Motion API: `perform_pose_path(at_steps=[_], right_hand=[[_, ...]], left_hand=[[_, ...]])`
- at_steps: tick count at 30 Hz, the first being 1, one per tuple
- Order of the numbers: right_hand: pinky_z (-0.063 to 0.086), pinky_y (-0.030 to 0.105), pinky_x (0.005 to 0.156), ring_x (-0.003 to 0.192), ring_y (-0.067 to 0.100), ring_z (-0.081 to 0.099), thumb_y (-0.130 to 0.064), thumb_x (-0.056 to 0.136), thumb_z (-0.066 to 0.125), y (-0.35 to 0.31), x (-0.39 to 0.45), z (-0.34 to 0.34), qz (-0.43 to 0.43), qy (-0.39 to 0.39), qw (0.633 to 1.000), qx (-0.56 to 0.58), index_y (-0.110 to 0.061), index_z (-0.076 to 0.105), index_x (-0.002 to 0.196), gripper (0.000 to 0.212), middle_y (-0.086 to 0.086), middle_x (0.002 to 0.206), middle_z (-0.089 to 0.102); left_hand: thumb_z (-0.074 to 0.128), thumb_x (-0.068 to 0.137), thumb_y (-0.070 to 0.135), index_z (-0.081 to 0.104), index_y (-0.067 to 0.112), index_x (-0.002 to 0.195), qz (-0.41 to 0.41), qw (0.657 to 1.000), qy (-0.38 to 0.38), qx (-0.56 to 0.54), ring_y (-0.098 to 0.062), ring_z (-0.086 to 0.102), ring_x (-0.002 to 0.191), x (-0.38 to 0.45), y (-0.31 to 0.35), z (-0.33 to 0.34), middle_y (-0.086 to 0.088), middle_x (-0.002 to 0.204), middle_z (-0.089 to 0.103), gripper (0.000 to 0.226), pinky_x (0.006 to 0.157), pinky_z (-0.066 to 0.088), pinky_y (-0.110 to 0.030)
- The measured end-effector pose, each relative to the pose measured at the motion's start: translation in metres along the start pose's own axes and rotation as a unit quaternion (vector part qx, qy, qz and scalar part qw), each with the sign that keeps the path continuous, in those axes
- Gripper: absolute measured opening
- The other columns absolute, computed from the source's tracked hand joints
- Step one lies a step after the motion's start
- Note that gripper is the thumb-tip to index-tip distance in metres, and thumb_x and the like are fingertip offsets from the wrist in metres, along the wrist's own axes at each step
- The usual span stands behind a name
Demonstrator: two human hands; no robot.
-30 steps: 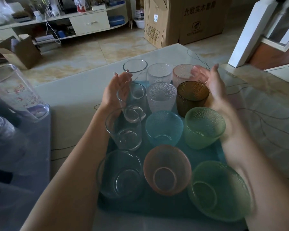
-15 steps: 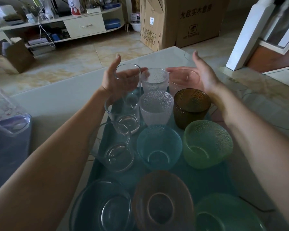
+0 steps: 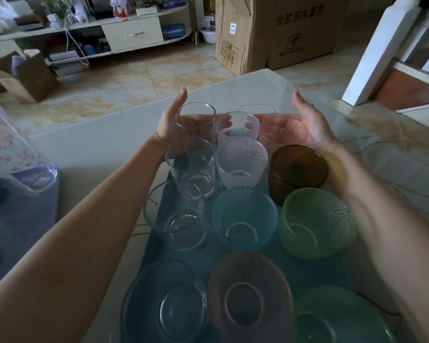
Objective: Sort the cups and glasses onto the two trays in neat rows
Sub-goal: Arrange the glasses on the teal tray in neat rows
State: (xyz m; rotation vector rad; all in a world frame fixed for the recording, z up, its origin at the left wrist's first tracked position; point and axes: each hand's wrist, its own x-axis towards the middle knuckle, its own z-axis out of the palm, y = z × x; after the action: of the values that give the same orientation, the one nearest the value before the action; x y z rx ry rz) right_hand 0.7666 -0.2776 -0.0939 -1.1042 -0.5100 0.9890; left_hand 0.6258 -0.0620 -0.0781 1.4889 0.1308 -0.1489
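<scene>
A teal tray (image 3: 209, 261) holds cups in rows of three. In the back row stand a tall clear glass (image 3: 195, 120), a dimpled clear cup (image 3: 237, 125) and a pink cup (image 3: 270, 134). My left hand (image 3: 170, 129) cups the tall clear glass from its left, fingers reaching behind it. My right hand (image 3: 307, 127) curves round the pink cup's right side, palm inward. Nearer rows hold a clear glass (image 3: 190, 164), a frosted cup (image 3: 242, 162), an amber cup (image 3: 297, 169), a teal cup (image 3: 244, 216) and a green cup (image 3: 317, 221).
A grey-blue second tray (image 3: 22, 219) lies at the left with a printed clear cup (image 3: 18, 154) on it. The pale table (image 3: 104, 144) ends just beyond the back row. A cardboard box (image 3: 278, 30) and shelf (image 3: 89, 28) stand on the floor beyond.
Both hands have moved away from me, from beside the second row to either side of the back row. The view has leaned forward over the tray.
</scene>
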Motion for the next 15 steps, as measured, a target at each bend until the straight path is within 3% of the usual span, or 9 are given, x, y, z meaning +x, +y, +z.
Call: perform_pose_path(at_steps=[4,5,7,9,11,13,15], right_hand=[[0.053,0.036,0.089,0.114,0.031,0.056,-0.065,0.084,0.031,0.001,-0.003,0.004,-0.006,0.022,1.0,-0.013,0.0,0.067,0.11,0.079,0.021,0.119,0.06],[0.053,0.036,0.089,0.115,0.031,0.056,-0.066,0.083,0.029,0.001,-0.004,0.004,-0.006,0.03,0.999,-0.009,0.0,0.067,0.11,0.081,0.021,0.117,0.061],[0.058,0.031,0.082,0.104,0.025,0.065,-0.063,0.09,0.019,-0.001,-0.009,0.005,-0.012,0.058,0.998,-0.015,-0.001,0.069,0.106,0.082,0.016,0.108,0.068],[0.058,0.031,0.078,0.095,0.021,0.069,-0.061,0.094,0.013,-0.005,-0.017,0.007,-0.022,0.109,0.993,-0.039,-0.006,0.069,0.106,0.079,0.011,0.101,0.073],[0.051,0.036,0.093,0.106,0.021,0.065,-0.06,0.096,0.01,-0.009,-0.028,0.013,-0.041,0.19,0.977,-0.088,-0.011,0.066,0.113,0.076,0.007,0.112,0.07],[0.032,0.036,0.109,0.124,0.018,0.052,-0.057,0.097,0.008,-0.01,-0.044,0.018,-0.059,0.271,0.953,-0.12,-0.014,0.061,0.121,0.073,0.004,0.13,0.061],[0.022,0.031,0.11,0.131,0.013,0.045,-0.055,0.098,0.007,-0.008,-0.067,0.026,-0.074,0.319,0.936,-0.125,-0.014,0.058,0.127,0.072,0.002,0.137,0.055]], left_hand=[[-0.008,0.09,0.059,0.073,0.011,0.059,0.01,0.999,0.021,-0.026,-0.013,0.067,0.059,-0.003,-0.002,-0.001,0.002,0.062,0.069,0.1,0.059,0.053,-0.02],[-0.006,0.09,0.061,0.074,0.01,0.067,0.011,0.999,0.035,-0.04,-0.012,0.065,0.059,-0.003,-0.003,-0.001,0.002,0.063,0.068,0.097,0.06,0.052,-0.021],[0.001,0.09,0.063,0.067,0.006,0.102,0.024,0.994,0.076,-0.08,-0.011,0.063,0.066,-0.006,-0.005,-0.002,0.002,0.073,0.069,0.088,0.068,0.046,-0.026],[0.007,0.092,0.061,0.053,0.004,0.123,0.041,0.985,0.127,-0.111,-0.016,0.064,0.095,-0.013,-0.007,-0.005,-0.005,0.107,0.069,0.08,0.087,0.044,-0.032],[0.008,0.094,0.058,0.043,0.005,0.135,0.058,0.979,0.159,-0.118,-0.023,0.047,0.127,-0.027,-0.009,-0.003,-0.011,0.14,0.048,0.075,0.109,0.033,-0.037],[0.007,0.096,0.055,0.031,0.007,0.144,0.069,0.975,0.182,-0.104,-0.022,0.037,0.136,-0.047,-0.011,0.004,-0.01,0.15,0.036,0.072,0.113,0.027,-0.035],[0.006,0.097,0.054,0.029,0.011,0.146,0.065,0.971,0.214,-0.087,-0.018,0.033,0.139,-0.069,-0.014,0.01,-0.007,0.152,0.034,0.07,0.114,0.022,-0.031]])
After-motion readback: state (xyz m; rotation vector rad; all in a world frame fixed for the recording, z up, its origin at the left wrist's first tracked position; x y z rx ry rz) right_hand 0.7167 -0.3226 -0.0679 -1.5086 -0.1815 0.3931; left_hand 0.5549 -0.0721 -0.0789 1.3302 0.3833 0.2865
